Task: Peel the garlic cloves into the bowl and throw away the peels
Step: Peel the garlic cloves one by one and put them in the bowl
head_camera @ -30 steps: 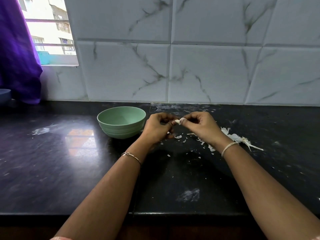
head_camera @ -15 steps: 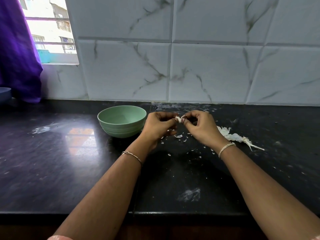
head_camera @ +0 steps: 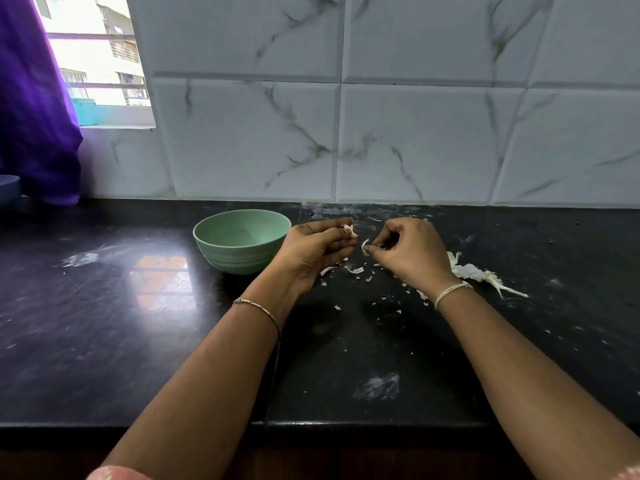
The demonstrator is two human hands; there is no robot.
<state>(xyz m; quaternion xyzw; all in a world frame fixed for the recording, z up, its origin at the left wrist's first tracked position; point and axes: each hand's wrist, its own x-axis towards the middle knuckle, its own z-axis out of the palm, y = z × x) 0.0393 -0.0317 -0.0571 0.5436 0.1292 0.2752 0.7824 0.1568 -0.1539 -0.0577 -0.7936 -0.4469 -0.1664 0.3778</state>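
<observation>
Now: the left hand [head_camera: 313, 252] pinches a small pale garlic clove [head_camera: 348, 230] between thumb and fingertips, above the counter [head_camera: 138, 323] and just right of the bowl [head_camera: 239, 261]. The right hand [head_camera: 408, 254], fingers curled, pinches a thin curved strip of peel [head_camera: 364, 245]; the two hands are apart. Bowl: round, matte pale green, ribbed outer wall, standing on the glossy black speckled stone. Small white flakes [head_camera: 355, 270] lie scattered under both hands. A larger heap of papery skins [head_camera: 474, 271], with a stringy stalk, lies just beside the right wrist. The wall tiles [head_camera: 415, 143] are white with grey veining. Versus half a second ago, when the hands were joined at the clove, the right has pulled aside with the strip.
</observation>
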